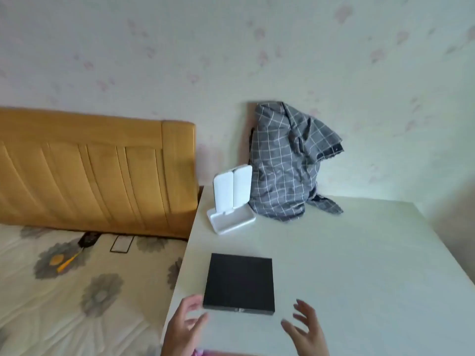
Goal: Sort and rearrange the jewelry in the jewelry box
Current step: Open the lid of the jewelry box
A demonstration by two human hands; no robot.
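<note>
Fingers [191, 303] of both hands spread, holding nothing; closed black jewelry box [239, 282] lies flat, clasp edge facing them.

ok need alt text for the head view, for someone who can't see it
A closed black jewelry box lies on a white table, with the left hand and right hand open on either side of it. Behind stand a white case and grey checked cloth.

Both wrists cut off by the lower edge. Closed black jewelry box [239, 283]: contents hidden. Gray checked cloth [288, 163] conceals the upright board behind it. Dark object [88, 239] on the bed: blurred, unidentifiable.
</note>
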